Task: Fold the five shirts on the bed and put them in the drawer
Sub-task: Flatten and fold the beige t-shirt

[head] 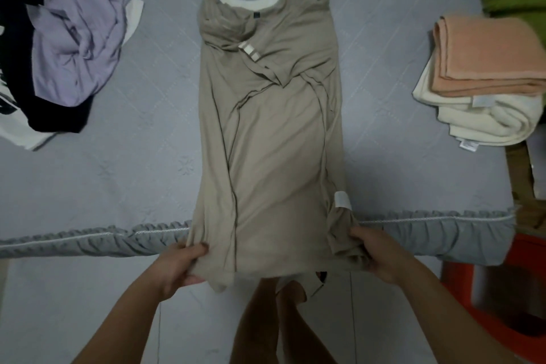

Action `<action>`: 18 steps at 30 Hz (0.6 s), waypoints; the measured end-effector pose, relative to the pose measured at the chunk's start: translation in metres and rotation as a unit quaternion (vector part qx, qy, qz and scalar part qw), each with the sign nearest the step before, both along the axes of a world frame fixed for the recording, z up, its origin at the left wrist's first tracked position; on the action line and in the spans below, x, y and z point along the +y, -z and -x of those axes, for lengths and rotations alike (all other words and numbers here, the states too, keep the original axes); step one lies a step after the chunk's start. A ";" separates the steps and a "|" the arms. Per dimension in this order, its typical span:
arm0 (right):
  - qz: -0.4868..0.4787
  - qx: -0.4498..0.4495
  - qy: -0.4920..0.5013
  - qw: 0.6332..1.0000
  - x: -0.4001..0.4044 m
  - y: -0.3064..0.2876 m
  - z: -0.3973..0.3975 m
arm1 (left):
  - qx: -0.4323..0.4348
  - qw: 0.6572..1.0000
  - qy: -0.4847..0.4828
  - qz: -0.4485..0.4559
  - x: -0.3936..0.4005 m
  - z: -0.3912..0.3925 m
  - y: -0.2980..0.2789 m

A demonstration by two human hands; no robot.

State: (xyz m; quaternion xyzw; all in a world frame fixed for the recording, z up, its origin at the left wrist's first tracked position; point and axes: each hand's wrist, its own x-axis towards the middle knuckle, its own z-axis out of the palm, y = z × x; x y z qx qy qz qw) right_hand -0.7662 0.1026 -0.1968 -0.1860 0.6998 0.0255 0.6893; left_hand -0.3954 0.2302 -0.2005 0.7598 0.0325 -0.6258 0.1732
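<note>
Tan shirt (274,127) laid lengthwise mid-bed (147,142), sides folded in, hem over the near edge. Left hand (180,266) and right hand (373,254) pinching the hem corners. Neck label unreadable. Left of shirt: lilac and black heap (68,38). Right: folded peach and cream towels (484,77).

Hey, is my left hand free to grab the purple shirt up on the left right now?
Probably not yet. The left hand grips the hem of the tan shirt, and the purple shirt lies far up the bed, though nothing blocks the way.
</note>
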 end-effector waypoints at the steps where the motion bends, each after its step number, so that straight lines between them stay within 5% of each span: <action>1: -0.004 -0.007 0.001 1.000 -0.009 -0.007 0.004 | 0.006 1.000 0.019 -0.004 -0.004 -0.005 -0.008; 5: 0.001 -0.038 0.014 0.999 -0.063 -0.034 0.009 | 0.016 0.996 0.086 -0.024 -0.050 -0.035 -0.032; 12: 0.069 -0.051 0.163 0.983 -0.206 -0.032 -0.040 | -0.030 0.994 -0.049 0.088 -0.210 -0.068 -0.019; 15: 0.133 0.070 0.042 0.988 -0.226 -0.004 -0.060 | -0.184 0.975 0.003 0.126 -0.238 -0.068 0.011; 18: 0.259 0.245 -0.151 0.922 -0.212 0.025 -0.066 | -0.354 0.913 0.149 0.135 -0.226 -0.059 0.036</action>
